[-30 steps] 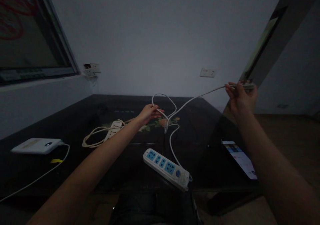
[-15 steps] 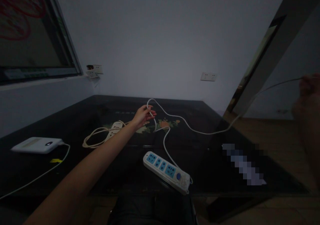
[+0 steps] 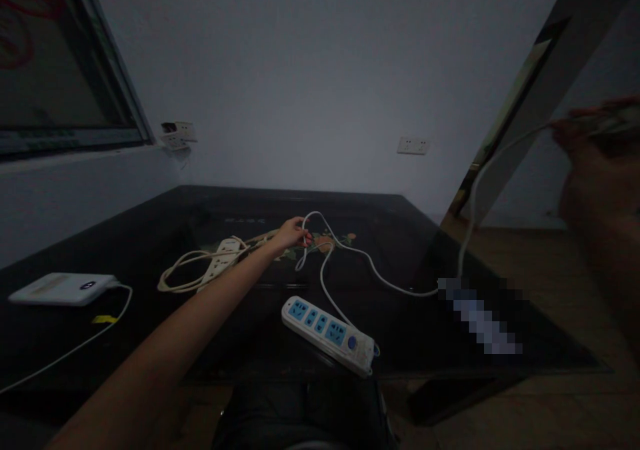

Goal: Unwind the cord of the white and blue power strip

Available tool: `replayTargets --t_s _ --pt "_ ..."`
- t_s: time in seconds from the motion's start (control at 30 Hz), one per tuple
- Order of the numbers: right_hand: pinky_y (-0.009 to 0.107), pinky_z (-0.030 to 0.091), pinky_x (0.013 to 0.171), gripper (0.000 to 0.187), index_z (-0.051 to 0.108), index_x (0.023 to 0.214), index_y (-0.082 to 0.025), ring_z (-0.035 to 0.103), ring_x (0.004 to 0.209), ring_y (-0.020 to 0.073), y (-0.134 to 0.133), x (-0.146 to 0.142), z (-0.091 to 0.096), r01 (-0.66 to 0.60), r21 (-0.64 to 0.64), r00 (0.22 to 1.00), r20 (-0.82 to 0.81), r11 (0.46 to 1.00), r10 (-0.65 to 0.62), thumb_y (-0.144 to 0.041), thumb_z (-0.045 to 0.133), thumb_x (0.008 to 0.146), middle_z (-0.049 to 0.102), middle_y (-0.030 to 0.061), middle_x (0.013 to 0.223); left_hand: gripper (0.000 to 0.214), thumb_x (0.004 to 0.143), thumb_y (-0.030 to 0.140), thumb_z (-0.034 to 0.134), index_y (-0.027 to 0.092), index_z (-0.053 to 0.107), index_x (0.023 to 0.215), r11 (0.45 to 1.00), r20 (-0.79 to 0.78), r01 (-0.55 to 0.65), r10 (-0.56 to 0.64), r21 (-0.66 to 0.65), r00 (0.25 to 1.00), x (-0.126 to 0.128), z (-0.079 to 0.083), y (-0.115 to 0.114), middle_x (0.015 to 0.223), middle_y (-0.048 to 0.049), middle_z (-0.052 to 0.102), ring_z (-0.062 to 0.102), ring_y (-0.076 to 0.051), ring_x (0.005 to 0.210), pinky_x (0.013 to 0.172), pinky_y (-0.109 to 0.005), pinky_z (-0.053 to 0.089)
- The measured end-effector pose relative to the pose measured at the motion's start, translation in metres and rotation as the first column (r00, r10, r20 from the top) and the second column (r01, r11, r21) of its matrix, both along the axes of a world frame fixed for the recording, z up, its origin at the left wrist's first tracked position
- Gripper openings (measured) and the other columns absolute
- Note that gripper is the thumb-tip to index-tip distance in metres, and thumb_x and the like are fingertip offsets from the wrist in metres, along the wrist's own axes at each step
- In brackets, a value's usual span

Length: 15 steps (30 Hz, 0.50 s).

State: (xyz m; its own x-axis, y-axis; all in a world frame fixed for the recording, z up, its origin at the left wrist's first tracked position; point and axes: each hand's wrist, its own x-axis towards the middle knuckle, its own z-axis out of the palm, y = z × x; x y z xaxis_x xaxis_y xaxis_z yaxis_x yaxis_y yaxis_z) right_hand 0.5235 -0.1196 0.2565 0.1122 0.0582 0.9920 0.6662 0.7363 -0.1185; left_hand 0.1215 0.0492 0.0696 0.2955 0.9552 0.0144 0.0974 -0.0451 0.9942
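Note:
My left hand point(image 3: 293, 233) reaches out over the dark glass table point(image 3: 150, 237) and pinches a loop of the white cord point(image 3: 373, 273). That cord runs from a white power strip with blue sockets point(image 3: 327, 333) near the front edge. It trails right across the table, then rises to my right hand point(image 3: 597, 153). My right hand is raised at the far right, blurred by motion, and closed on the cord's plug end.
A cream power strip with a coiled cord point(image 3: 213, 267) lies left of my left hand. A flat white box point(image 3: 63, 288) with a cable sits at the far left. A pixelated phone point(image 3: 480, 320) lies at the table's right edge. Wall sockets point(image 3: 414, 145) are behind.
My right hand swung from above the table out to the far right and up, drawing the cord with it. The cord's loops flattened onto the table. My left hand lowered slightly.

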Motion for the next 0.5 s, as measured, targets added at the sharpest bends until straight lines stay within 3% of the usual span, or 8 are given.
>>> replayTargets --t_s 0.07,0.17,0.3,0.4,0.5 --pt "0.037 0.048 0.091 0.036 0.059 0.114 -0.031 0.063 0.104 0.0170 0.006 -0.030 -0.011 0.079 -0.016 0.990 0.121 0.997 -0.076 -0.023 0.068 0.080 0.063 0.0008 0.109 0.028 0.079 0.005 0.058 0.014 0.053 0.105 1.000 -0.054 -0.013 0.012 -0.021 0.998 0.002 -0.011 0.006 0.060 0.0015 0.062 0.059 -0.010 0.048 0.050 -0.020 0.048" --pt "0.040 0.047 0.093 0.031 0.061 0.112 -0.025 0.060 0.109 0.0200 0.017 -0.069 -0.029 0.172 -0.209 0.954 0.281 0.963 -0.109 -0.018 0.064 0.083 0.064 0.0065 0.113 0.022 0.079 0.006 0.057 0.013 0.055 0.100 0.999 -0.128 -0.022 0.017 -0.035 0.992 0.005 -0.024 0.010 0.062 0.0008 0.063 0.057 -0.009 0.045 0.048 -0.019 0.045" --pt "0.040 0.048 0.091 0.030 0.061 0.111 -0.023 0.060 0.104 0.0222 0.042 -0.098 -0.063 0.248 -0.349 0.830 0.558 0.904 -0.012 -0.014 0.056 0.083 0.063 0.0079 0.111 0.014 0.080 0.012 0.059 0.012 0.058 0.094 0.999 -0.214 0.001 -0.011 -0.046 0.977 0.011 -0.037 0.007 0.062 -0.0002 0.063 0.055 -0.009 0.044 0.046 -0.019 0.042" --pt "0.040 0.050 0.086 0.035 0.058 0.117 -0.025 0.061 0.098 0.0228 0.065 -0.111 -0.095 0.346 -0.486 0.771 0.634 0.803 0.052 -0.014 0.051 0.085 0.061 0.0078 0.116 0.024 0.081 0.015 0.060 0.012 0.056 0.104 0.999 -0.249 -0.006 -0.002 -0.032 0.969 0.015 -0.044 0.003 0.067 -0.0007 0.063 0.055 -0.010 0.046 0.043 -0.018 0.040" --pt "0.041 0.051 0.080 0.031 0.061 0.113 -0.021 0.063 0.089 0.0248 0.083 -0.127 -0.129 0.476 -0.580 0.734 0.676 0.662 0.065 -0.014 0.050 0.085 0.063 0.0107 0.108 0.043 0.080 0.017 0.062 0.013 0.047 0.121 0.999 -0.256 -0.040 0.037 -0.004 0.966 0.018 -0.048 0.001 0.075 -0.0006 0.063 0.055 -0.010 0.048 0.041 -0.017 0.037"
